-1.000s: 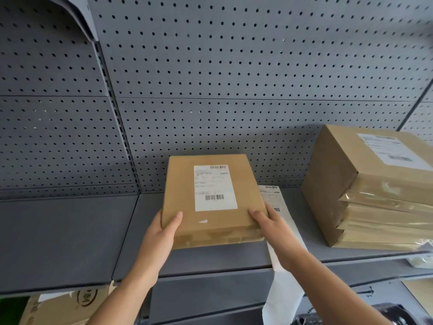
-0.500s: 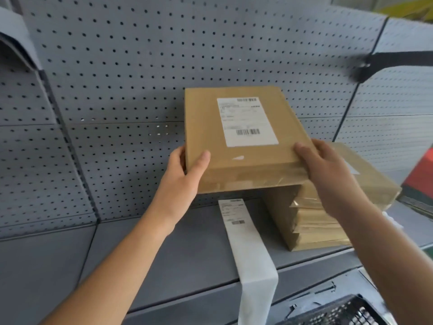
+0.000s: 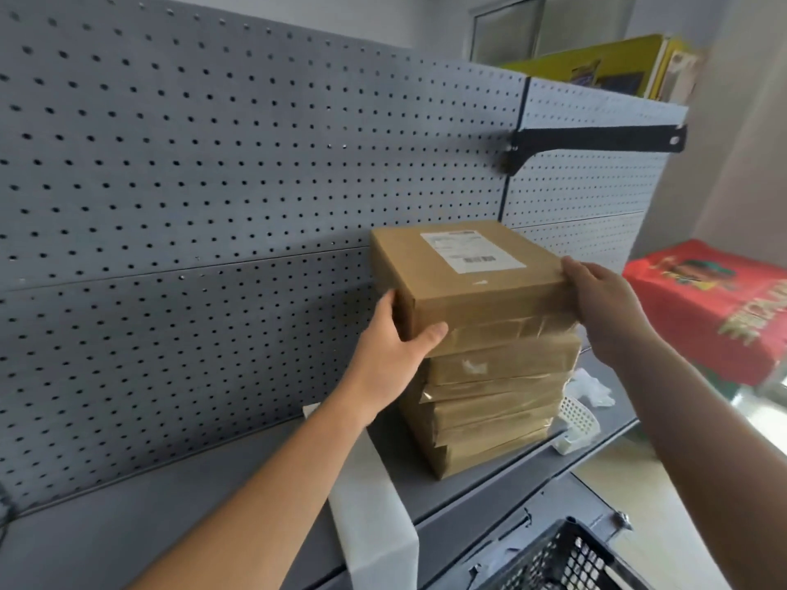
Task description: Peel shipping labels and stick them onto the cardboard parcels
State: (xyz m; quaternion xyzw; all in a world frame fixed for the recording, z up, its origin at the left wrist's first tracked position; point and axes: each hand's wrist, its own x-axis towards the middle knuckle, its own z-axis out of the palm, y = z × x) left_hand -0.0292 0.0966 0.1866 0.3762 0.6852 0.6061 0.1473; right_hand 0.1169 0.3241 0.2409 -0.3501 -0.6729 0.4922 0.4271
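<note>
Labelled parcel (image 3: 426, 270) — now atop the stack (image 3: 498, 419)

A grey pegboard (image 3: 213, 185) formed the back wall behind a grey metal shelf (image 3: 170, 504). A black shelf bracket (image 3: 596, 140) stuck out from the upright at the upper right. On the shelf's right end lay a white perforated plastic piece (image 3: 577, 413), just beside some crumpled white wrapping (image 3: 594, 387). A black mesh basket (image 3: 566, 559) showed at the bottom edge. A red printed package (image 3: 715, 308) sat further right, and a yellow box (image 3: 596, 68) rested on top of the unit.
</note>
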